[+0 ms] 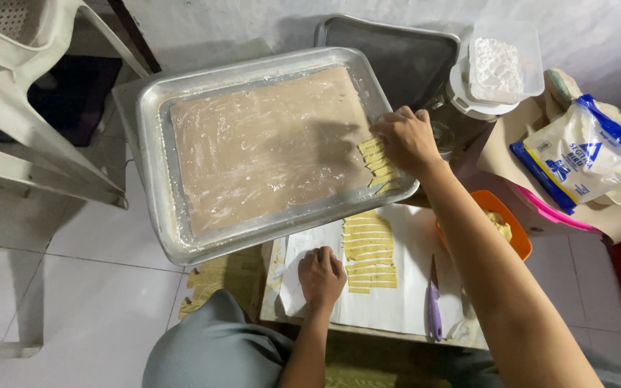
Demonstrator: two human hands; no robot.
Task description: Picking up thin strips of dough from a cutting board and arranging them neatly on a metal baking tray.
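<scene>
A person's right hand [405,138] is resting on yellow dough strips [379,164] at the right edge of a floured metal tray [154,154]; its fingers are bent over them, grip unclear. The left hand [321,274], fingers curled closed, is pressing white paper [404,302] beside more cut strips [369,251]. A purple knife [434,307] is lying nearby, its blade partly hidden.
</scene>
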